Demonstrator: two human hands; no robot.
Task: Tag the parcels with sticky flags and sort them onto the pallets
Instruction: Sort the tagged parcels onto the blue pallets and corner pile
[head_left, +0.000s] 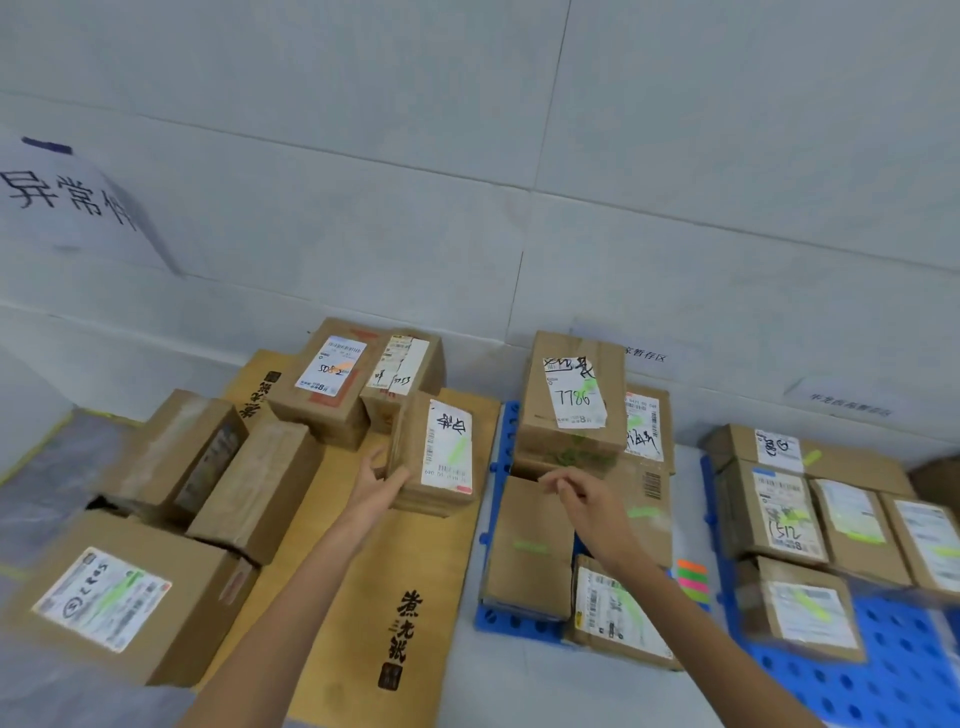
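While left hand (382, 483) grips parcel (441, 457) on wooden board (363, 597), right hand (587, 506) hovers loose-fingered over blue pallet (498, 621).

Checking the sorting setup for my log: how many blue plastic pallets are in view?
2. One blue pallet lies right of the brown cardboard sheet, mid-frame; the second blue pallet is at the far right edge. Others may lie outside the frame.

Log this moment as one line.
left hand: holds flagged parcel on board | right hand: over blue pallet, holds nothing | flag pad: beside blue pallet
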